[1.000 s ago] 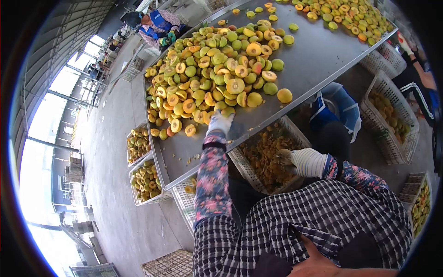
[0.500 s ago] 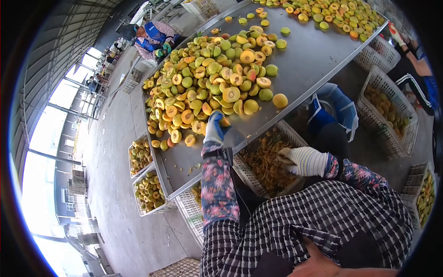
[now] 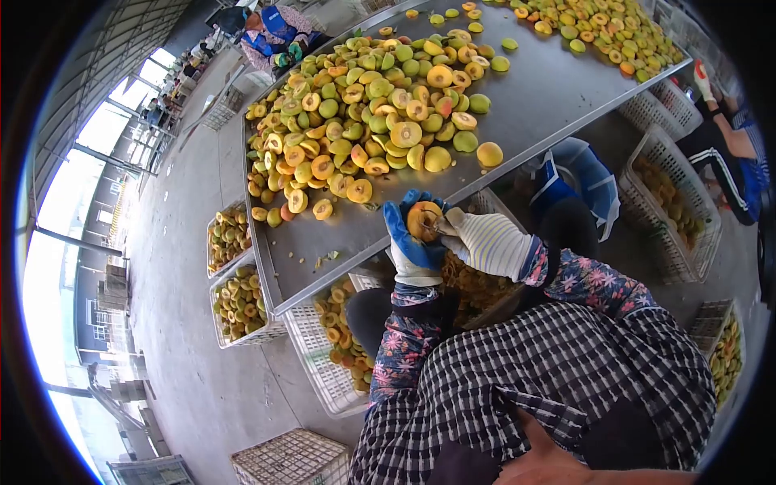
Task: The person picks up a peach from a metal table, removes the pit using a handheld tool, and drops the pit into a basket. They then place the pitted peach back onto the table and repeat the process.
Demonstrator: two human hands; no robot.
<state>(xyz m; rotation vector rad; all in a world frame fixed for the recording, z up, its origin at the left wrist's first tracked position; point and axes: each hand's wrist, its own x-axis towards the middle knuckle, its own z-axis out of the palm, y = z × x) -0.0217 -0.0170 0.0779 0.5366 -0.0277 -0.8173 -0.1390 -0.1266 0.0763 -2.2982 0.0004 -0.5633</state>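
Note:
My left hand (image 3: 416,242), in a blue-coated glove, is closed around a peach half (image 3: 424,221), its cut face turned up. My right hand (image 3: 485,241), in a white striped glove, pinches a thin metal tool (image 3: 442,229) whose tip meets the cut face; the fingers hide most of the tool. Both hands are close together at the near edge of a metal table (image 3: 517,145). On that table lies a large pile of halved peaches (image 3: 364,121), green to orange. Beneath my hands, a crate of brownish scraps (image 3: 473,287) is partly covered by my right arm.
Crates of peach halves (image 3: 343,335) (image 3: 240,303) stand left of my legs. A blue-lined bucket (image 3: 586,182) and another filled crate (image 3: 671,202) are on the right. One co-worker (image 3: 275,36) is at the table's far left; another person's arm (image 3: 719,113) shows at right.
My left hand has drawn back from the pile to the table edge with a peach half. My right hand has risen from the scrap crate to meet it. The view has shifted slightly.

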